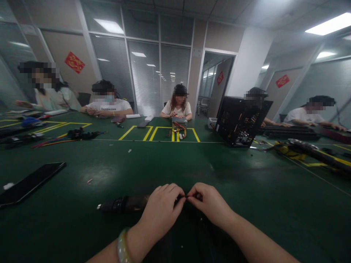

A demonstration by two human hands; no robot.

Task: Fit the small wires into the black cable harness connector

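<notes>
Green surface (153,166), workroom. From where I stand: left hand (166,202) and right hand (212,201) nearly meet, fingers of both pinching a tiny dark piece (186,196) between them. Dark cylindrical tool (117,205) beside left hand. Handling seems unfinished; can't tell how much is done.

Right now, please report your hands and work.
Left hand, right hand: pinching. Small dark piece between them, details unclear. Dark cylinder beside left hand, partly hidden.
</notes>
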